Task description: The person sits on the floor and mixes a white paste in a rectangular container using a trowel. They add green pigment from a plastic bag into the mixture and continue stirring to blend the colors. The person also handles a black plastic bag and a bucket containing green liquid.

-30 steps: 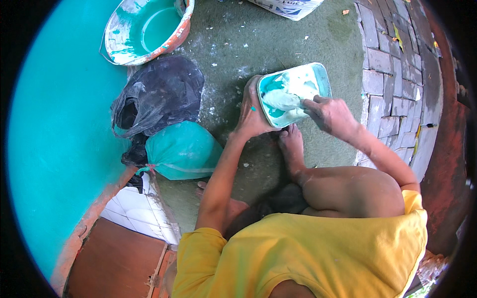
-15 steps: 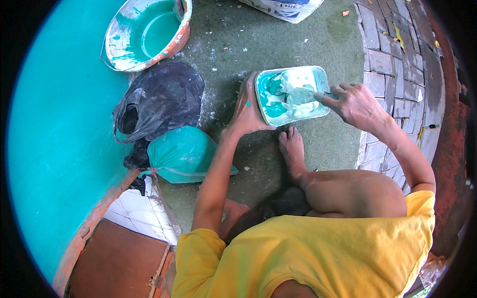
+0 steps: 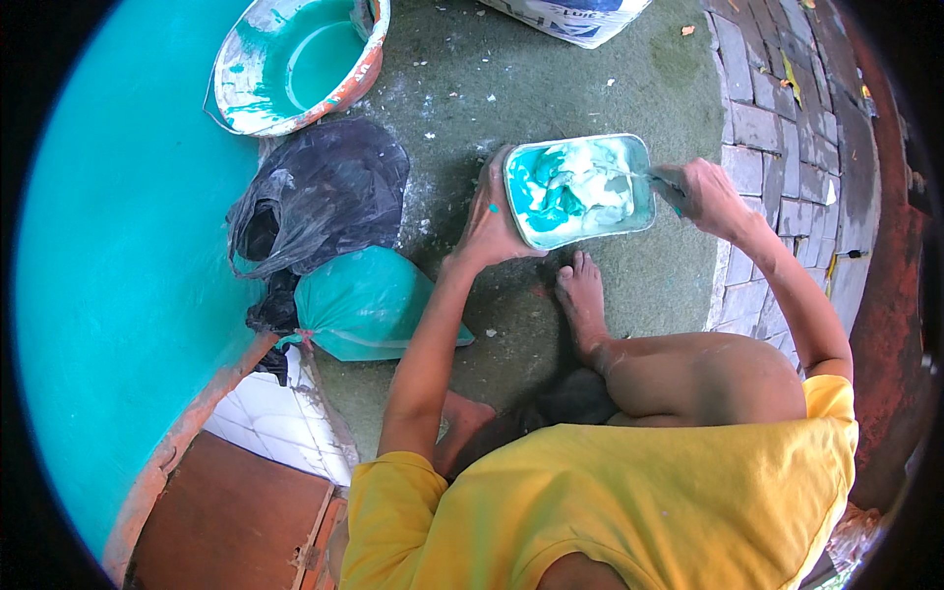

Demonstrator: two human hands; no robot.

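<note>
My left hand (image 3: 489, 218) is wrapped round the left side of a rectangular plastic tub (image 3: 582, 238), tilting it slightly over the ground. Inside lies a thick white paste (image 3: 595, 165) streaked with bright teal. A spot of teal marks the back of that hand. At the tub's right rim, my right hand (image 3: 710, 197) is closed on a putty knife (image 3: 639, 175); the knife reaches over the rim into the paste, and its blade is mostly hidden or seen edge-on.
A teal-smeared bucket (image 3: 344, 93) stands at upper left beside the teal wall (image 3: 128, 216). Nearer are a black plastic bag (image 3: 334, 187) and a knotted teal bag (image 3: 364, 305). A white-and-blue sack (image 3: 580, 20) lies at the top; paving bricks (image 3: 752, 123) run along the right.
My right hand has shifted slightly right and turned, drawing the putty knife toward the tub's right rim. The paste has been turned over, showing a different teal-and-white swirl. My left hand keeps its hold.
</note>
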